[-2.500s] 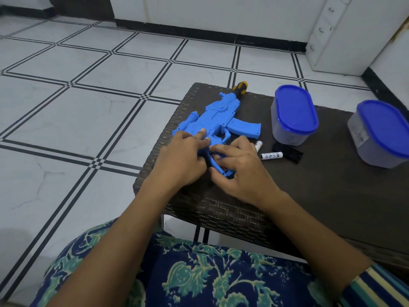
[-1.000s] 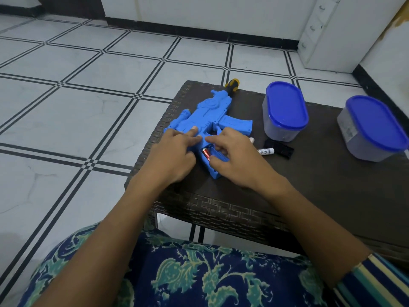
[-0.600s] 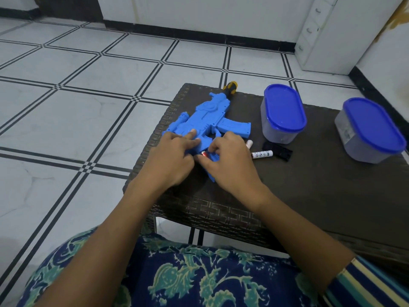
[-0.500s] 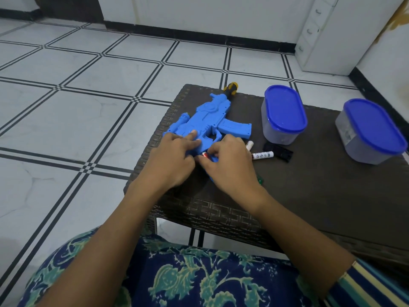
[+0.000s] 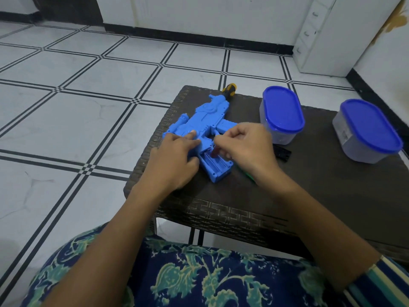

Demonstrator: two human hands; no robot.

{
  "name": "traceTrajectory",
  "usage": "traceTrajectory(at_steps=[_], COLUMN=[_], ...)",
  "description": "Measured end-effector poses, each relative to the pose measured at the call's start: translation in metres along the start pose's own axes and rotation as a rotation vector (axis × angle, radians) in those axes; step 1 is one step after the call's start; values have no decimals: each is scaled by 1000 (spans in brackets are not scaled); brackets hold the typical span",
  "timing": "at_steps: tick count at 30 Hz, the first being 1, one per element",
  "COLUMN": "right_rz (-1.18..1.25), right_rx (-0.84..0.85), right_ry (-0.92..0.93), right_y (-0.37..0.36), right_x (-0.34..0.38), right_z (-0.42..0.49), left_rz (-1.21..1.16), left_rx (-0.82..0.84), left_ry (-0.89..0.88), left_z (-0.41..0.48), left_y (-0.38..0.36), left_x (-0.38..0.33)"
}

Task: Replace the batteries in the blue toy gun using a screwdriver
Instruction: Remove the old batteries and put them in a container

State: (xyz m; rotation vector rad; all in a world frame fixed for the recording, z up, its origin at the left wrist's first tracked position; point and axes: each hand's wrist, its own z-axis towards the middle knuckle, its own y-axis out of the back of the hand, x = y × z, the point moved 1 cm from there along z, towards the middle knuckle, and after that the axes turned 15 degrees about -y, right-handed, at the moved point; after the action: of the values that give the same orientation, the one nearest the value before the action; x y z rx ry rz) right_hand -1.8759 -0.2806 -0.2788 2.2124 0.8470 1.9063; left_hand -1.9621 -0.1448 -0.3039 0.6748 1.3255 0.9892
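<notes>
The blue toy gun [image 5: 200,127] lies flat on the dark wicker table [image 5: 221,213], with its open battery compartment [image 5: 218,166] facing up near me. My left hand [image 5: 174,158] rests on the gun's body, index finger straight along it, holding it down. My right hand [image 5: 244,151] hovers over the top of the compartment and pinches a red-ended battery [image 5: 214,153] between thumb and fingers. A screwdriver's yellow and black handle [image 5: 230,88] pokes out behind the gun's far end.
Two clear containers with blue lids, one [image 5: 281,114] and another [image 5: 368,129], stand on the table's right half. A small black part [image 5: 282,152] lies just right of my right hand. A thin green item [image 5: 249,176] shows under my right wrist. The table's left edge is close to the gun.
My right hand has lifted off the compartment with the red-ended battery pinched in it, exposing the slots. It now hides the white batteries. My left hand stays on the gun.
</notes>
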Motion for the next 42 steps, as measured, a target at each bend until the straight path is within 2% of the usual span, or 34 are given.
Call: traceTrajectory(at_steps=[2, 4, 8, 11, 15, 24, 29, 32, 37, 39, 42], right_rz=[64, 31, -214, -375, -425, -456, -455, -405, -280, -272, -229], right_rx=[1, -10, -19, 28, 24, 21, -1, -133, -617, -694, -676], right_ry=[-9, -12, -39, -51, -1, 150, 131, 113, 140, 86, 22], right_y=[17, 38, 78, 90, 98, 108, 120, 139, 190, 209, 228], right_x=[4, 3, -15, -36, -59, -77, -80, -77, -79, -88, -110], right_z=[-2, -5, -8, -7, -6, 2, 8, 10, 10, 13, 22], left_rz=[65, 100, 60, 36, 74, 172, 209, 203, 176, 163, 160], left_rx=[2, -15, -85, -7, 114, 272, 300, 255, 153, 150, 140], left_ry=[-6, -17, -134, -244, -317, -326, -317, -319, -353, -363, -390], left_z=[-2, -3, 0, 5, 15, 32, 35, 37, 46, 48, 52], left_y=[-2, -4, -7, -13, -29, -52, -58, -59, -62, -66, -75], left_x=[-4, -7, -27, -47, -76, -104, -105, -108, -120, -125, -137])
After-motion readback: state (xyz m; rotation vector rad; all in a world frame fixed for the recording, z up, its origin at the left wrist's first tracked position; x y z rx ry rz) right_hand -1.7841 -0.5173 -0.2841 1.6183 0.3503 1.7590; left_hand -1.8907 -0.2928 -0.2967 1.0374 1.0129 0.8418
